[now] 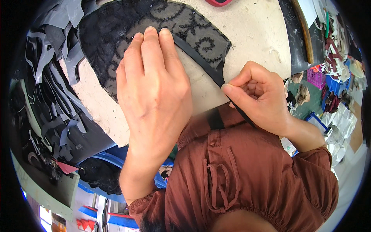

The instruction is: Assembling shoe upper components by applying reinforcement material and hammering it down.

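Note:
A black lace piece with a swirling beaded pattern on sheer mesh lies on the pale work board. My left hand rests flat on it, fingers stretched out and close together, fingertips at its inner curved edge. A narrow black strip runs along that edge from beside my left fingertips toward my right hand. Thumb and index finger of my right hand pinch the strip just off the lace's corner. The strip's loose end hangs down past the right hand, over the board's near edge.
Many grey and black strips lie heaped on the dark table at the left. A wooden stick lies at the right, and part of a red-rimmed object shows at the top. Below are blue bins and a purple crate.

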Action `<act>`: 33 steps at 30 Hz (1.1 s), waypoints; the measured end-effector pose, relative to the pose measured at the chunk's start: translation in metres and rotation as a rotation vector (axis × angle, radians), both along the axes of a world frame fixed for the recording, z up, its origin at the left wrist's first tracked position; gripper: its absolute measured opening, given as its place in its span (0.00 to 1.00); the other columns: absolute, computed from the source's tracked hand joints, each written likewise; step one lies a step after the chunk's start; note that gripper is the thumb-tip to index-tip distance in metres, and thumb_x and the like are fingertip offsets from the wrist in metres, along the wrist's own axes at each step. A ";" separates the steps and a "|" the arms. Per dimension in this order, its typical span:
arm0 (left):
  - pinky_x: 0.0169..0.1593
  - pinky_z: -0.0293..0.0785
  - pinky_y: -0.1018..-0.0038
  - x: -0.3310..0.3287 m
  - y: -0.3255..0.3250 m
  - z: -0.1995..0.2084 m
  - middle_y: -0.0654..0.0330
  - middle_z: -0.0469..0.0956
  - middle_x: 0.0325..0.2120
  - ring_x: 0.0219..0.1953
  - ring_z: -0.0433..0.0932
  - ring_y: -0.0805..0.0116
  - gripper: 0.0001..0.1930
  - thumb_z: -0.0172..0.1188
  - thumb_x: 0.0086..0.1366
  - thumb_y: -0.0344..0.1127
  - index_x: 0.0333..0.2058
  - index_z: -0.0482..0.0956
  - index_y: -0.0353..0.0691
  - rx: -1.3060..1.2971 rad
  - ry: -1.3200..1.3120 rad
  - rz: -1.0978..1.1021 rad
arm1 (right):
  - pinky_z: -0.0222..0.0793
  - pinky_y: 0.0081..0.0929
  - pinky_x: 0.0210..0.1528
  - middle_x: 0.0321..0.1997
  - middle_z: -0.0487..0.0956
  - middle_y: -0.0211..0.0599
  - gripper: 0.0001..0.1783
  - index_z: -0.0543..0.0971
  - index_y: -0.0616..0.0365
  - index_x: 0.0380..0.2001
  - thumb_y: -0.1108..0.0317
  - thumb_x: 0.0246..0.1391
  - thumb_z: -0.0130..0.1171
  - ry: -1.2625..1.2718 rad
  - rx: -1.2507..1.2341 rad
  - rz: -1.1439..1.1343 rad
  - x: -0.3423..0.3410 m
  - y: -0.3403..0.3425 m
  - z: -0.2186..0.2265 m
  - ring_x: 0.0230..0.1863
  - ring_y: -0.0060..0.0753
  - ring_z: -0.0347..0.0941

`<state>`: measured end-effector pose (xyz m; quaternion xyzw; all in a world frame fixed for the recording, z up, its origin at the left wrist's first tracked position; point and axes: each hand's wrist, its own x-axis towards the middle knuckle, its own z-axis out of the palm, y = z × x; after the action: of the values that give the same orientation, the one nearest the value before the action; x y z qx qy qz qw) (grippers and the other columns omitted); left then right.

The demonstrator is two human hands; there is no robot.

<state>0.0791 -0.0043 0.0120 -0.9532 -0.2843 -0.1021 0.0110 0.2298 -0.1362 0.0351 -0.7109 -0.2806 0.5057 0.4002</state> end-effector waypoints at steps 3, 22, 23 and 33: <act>0.53 0.73 0.61 0.004 -0.002 0.001 0.46 0.75 0.48 0.50 0.75 0.49 0.22 0.58 0.54 0.24 0.50 0.76 0.28 -0.013 0.009 0.030 | 0.68 0.13 0.27 0.25 0.76 0.26 0.08 0.72 0.62 0.29 0.77 0.58 0.62 -0.047 0.002 0.052 0.006 -0.001 -0.001 0.26 0.10 0.72; 0.51 0.74 0.63 0.014 -0.013 0.007 0.48 0.75 0.49 0.50 0.75 0.50 0.23 0.62 0.64 0.41 0.51 0.76 0.28 -0.006 0.065 0.118 | 0.70 0.22 0.23 0.18 0.76 0.34 0.10 0.70 0.64 0.23 0.77 0.54 0.62 -0.195 0.069 0.109 0.006 0.003 -0.005 0.20 0.18 0.76; 0.51 0.74 0.63 0.014 -0.013 0.008 0.48 0.74 0.49 0.50 0.74 0.50 0.24 0.62 0.64 0.42 0.51 0.76 0.27 -0.006 0.073 0.116 | 0.70 0.22 0.23 0.18 0.76 0.34 0.10 0.70 0.64 0.23 0.77 0.54 0.62 -0.193 0.070 0.111 0.006 0.003 -0.005 0.20 0.18 0.76; 0.54 0.71 0.60 0.015 -0.018 0.009 0.45 0.72 0.52 0.53 0.72 0.47 0.35 0.64 0.60 0.53 0.54 0.73 0.25 -0.037 0.108 0.133 | 0.71 0.29 0.23 0.18 0.77 0.44 0.07 0.73 0.63 0.23 0.77 0.48 0.61 -0.232 0.114 0.188 0.011 0.011 -0.009 0.21 0.40 0.79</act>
<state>0.0941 -0.0225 0.0213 -0.9364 -0.3477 -0.0444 0.0152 0.2408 -0.1257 0.0266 -0.7112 -0.4184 0.4387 0.3559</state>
